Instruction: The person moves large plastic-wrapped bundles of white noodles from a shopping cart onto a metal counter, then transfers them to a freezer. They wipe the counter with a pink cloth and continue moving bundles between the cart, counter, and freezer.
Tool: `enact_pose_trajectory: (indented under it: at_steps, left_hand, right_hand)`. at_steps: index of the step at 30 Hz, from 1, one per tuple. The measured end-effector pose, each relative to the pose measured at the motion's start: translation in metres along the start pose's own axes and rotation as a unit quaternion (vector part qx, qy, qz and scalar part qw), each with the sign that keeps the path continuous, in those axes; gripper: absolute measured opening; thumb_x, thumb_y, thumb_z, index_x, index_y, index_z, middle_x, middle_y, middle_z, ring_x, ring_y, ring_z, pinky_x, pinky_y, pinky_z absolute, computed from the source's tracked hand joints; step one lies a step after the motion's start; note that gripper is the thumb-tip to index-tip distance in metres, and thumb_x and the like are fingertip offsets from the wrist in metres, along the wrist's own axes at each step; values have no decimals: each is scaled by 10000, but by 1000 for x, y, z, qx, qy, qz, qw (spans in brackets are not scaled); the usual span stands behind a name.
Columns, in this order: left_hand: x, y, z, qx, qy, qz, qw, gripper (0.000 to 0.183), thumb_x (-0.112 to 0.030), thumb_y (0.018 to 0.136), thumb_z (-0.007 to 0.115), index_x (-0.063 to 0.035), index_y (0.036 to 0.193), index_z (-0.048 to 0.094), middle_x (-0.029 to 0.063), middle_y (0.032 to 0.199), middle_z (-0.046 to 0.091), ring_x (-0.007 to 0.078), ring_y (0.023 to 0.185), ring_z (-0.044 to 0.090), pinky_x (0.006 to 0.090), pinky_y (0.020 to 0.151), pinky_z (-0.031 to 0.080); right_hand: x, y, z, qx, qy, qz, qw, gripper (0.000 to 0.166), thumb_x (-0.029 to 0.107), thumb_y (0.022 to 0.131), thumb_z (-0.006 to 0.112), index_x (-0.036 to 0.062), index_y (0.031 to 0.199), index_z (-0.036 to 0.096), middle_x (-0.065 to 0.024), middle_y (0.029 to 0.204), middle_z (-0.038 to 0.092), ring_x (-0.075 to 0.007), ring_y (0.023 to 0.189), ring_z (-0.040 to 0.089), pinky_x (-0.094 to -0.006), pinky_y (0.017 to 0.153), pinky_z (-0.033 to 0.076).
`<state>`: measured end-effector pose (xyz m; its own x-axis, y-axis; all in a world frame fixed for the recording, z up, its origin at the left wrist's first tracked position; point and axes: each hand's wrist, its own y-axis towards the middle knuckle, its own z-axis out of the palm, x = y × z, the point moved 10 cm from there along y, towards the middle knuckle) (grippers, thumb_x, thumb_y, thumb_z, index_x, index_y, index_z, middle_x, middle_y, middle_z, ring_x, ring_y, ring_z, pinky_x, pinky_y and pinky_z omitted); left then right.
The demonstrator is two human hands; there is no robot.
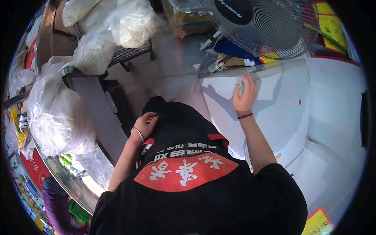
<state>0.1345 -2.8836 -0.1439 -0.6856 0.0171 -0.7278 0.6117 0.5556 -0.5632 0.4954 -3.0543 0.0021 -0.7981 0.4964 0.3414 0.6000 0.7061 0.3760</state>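
Note:
My left hand [146, 124] hangs beside the front of my black apron [179, 120], its fingers curled inward. Whether it holds anything cannot be told. A silver bangle is on that wrist. My right hand [245, 93] is raised over the white top of a chest-like cabinet [288, 117], fingers spread and fingertips near the edge of a clear panel [273, 72]; contact cannot be made out. Nothing shows in its palm. A dark red band circles the right wrist. Beyond this hand stands a fan with a wire guard [264, 26].
A large filled plastic bag [58, 117] sits on the counter at left. More bags of pale noodle-like food [130, 25] rest on a black mesh cart [132, 53]. A power strip [111, 102] is below the counter. A person in purple [54, 205] is beyond the counter.

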Motion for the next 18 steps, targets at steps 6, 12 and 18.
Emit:
enact_pose_trajectory:
  at_steps: [6, 12, 18]
  left_hand:
    - [-8, 8, 27, 36, 6, -6, 999, 336, -255, 897, 632, -8, 1124, 642, 180, 977, 698, 254, 929, 677, 328, 843, 512]
    - [-14, 21, 36, 54, 40, -31, 997, 336, -253, 888, 652, -2, 1111, 652, 113, 889, 694, 147, 806, 640, 272, 771, 507]
    - [-56, 44, 48, 64, 103, 54, 991, 355, -271, 888, 631, -15, 1132, 640, 149, 964, 698, 253, 886, 669, 330, 817, 514]
  right_hand:
    - [-89, -64, -5, 59, -167, 116, 977, 707, 327, 794, 656, 38, 1386, 400, -168, 1467, 358, -350, 1366, 302, -500, 1123, 201]
    - [-83, -57, -8, 29, -161, 95, 982, 689, 320, 750, 677, 31, 1339, 465, -176, 1423, 417, -352, 1335, 353, -522, 1091, 268]
    - [-84, -54, -17, 23, -145, 102, 984, 690, 281, 731, 696, 17, 1328, 471, -185, 1412, 430, -365, 1328, 360, -514, 1087, 281]
